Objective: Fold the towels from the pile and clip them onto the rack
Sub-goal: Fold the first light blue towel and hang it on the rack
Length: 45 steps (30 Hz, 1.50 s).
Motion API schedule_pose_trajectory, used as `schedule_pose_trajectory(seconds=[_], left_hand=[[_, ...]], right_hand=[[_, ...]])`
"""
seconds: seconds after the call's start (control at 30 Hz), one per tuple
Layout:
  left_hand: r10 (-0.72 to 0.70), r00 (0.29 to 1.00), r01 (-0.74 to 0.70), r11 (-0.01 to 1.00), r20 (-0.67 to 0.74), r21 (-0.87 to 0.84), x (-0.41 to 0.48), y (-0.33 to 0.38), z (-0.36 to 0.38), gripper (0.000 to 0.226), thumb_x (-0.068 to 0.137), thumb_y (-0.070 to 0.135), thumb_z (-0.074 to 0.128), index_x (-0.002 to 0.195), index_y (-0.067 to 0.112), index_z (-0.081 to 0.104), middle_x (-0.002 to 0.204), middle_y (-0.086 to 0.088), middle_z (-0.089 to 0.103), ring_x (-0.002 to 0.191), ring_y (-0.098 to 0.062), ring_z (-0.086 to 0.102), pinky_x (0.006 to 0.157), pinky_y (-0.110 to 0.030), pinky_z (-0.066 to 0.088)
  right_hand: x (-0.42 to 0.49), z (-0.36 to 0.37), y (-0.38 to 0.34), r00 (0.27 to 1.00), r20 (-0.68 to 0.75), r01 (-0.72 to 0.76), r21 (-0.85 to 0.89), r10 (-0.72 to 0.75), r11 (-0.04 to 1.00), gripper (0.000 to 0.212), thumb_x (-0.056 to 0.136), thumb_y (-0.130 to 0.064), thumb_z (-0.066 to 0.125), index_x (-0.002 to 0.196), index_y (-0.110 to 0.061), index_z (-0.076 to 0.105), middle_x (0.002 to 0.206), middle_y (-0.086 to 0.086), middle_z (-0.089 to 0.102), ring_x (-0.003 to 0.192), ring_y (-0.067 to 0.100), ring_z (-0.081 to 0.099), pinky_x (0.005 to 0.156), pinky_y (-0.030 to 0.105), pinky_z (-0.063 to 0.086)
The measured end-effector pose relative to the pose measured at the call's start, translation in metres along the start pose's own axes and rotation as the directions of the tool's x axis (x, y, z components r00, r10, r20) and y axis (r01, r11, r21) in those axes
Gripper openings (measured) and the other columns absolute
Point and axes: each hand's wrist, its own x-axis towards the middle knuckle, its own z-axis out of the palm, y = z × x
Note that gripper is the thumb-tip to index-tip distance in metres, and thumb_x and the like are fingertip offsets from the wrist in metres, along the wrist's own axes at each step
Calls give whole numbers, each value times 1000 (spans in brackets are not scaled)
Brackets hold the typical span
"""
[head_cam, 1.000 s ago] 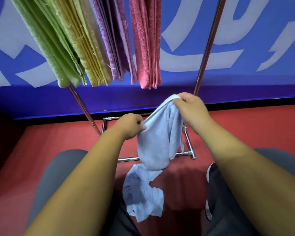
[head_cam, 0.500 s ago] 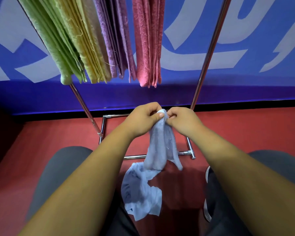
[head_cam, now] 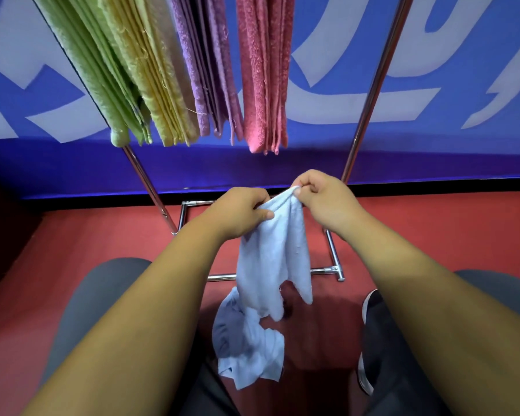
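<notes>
I hold a light blue towel (head_cam: 272,259) by its top edge, and it hangs crumpled between my knees. My left hand (head_cam: 240,213) pinches the edge on the left. Just to the right and slightly higher, my right hand (head_cam: 324,199) grips the same edge. A second light blue towel (head_cam: 249,352) lies bunched on the red floor below. Above, the chrome rack (head_cam: 370,94) carries folded green (head_cam: 99,73), yellow (head_cam: 150,76), purple (head_cam: 204,64) and pink (head_cam: 263,73) towels side by side. The clips and the top bar are out of view.
The rack's chrome base frame (head_cam: 332,253) rests on the red floor (head_cam: 433,229) just past my hands. A blue wall banner (head_cam: 463,70) stands behind it. My knees (head_cam: 102,295) flank the floor towel, and a dark shoe (head_cam: 373,310) sits at right.
My hands came together on the towel's top edge, then drew slightly apart again, the right one a little higher. The hanging towel has opened out wider than half a second ago.
</notes>
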Motion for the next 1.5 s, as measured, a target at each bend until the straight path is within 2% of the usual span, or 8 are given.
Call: schedule_pose_trajectory(seconds=[0.2, 0.37, 0.47, 0.87, 1.0, 1.1, 1.2, 1.5], left_hand=[[-58, 997, 62, 995, -54, 77, 1, -10, -3, 21, 97, 30, 72, 82, 25, 58, 80, 6, 61, 85, -23, 58, 65, -34, 37], [60, 985, -92, 976, -164, -196, 0, 8, -1, 10, 94, 28, 76, 88, 21, 72, 80, 5, 73, 79, -14, 66, 74, -33, 51], [75, 990, -100, 970, -119, -223, 1, 15, 6, 8, 90, 30, 80, 86, 25, 75, 80, 5, 74, 78, -11, 67, 72, -29, 52], [-123, 992, 127, 982, -33, 140, 12, -11, -5, 23, 87, 30, 82, 84, 24, 60, 88, -1, 64, 91, -28, 61, 69, -34, 39], [-230, 965, 187, 939, -124, -290, 15, -21, -12, 14, 88, 21, 82, 82, 16, 71, 72, 1, 66, 67, -15, 58, 63, -28, 42], [-280, 945, 75, 684, -166, -725, 16, -13, -14, 13, 88, 1, 73, 86, 13, 75, 77, -7, 70, 74, -18, 63, 76, -37, 55], [-292, 949, 34, 477, -121, -878, 17, -5, -15, 25, 91, -11, 62, 93, 9, 75, 86, -14, 73, 80, -26, 69, 84, -45, 61], [-192, 969, 26, 709, -157, -704, 20, 5, 3, 5, 91, 19, 80, 91, 15, 77, 75, 1, 70, 66, -14, 58, 66, -32, 48]], right_hand=[[10, -18, -4, 970, -224, -72, 81, 88, 994, 13, 97, -21, 58, 92, -27, 68, 87, -7, 74, 80, 13, 66, 78, 32, 53], [-2, -4, 2, 985, 115, -111, -119, 125, 987, 24, 87, -9, 71, 100, -29, 70, 83, -7, 75, 70, 3, 65, 66, 20, 50], [-8, 11, 4, 961, 270, -24, -113, 53, 993, 17, 86, -13, 79, 98, -25, 76, 93, -5, 78, 86, 9, 70, 82, 30, 55], [2, -1, -2, 1000, 15, -1, 1, 1, 1000, 12, 98, -20, 73, 89, -14, 73, 68, -5, 66, 59, 4, 51, 60, 26, 40], [11, -16, -3, 982, -165, -60, 181, 91, 982, 12, 99, -25, 69, 91, -17, 74, 69, -13, 63, 63, 5, 53, 68, 29, 45], [14, -19, 1, 981, -145, -114, 99, 128, 989, 12, 94, -23, 68, 82, -21, 72, 72, -10, 68, 68, 10, 60, 73, 32, 50], [9, -13, 6, 984, -46, -175, -129, 170, 976, 11, 87, -19, 66, 78, -21, 70, 72, -7, 70, 66, 13, 64, 70, 31, 52], [-1, 2, -6, 997, 74, 1, -85, 6, 996, 5, 92, -26, 74, 87, -25, 72, 68, -7, 63, 54, 1, 49, 61, 25, 39]])
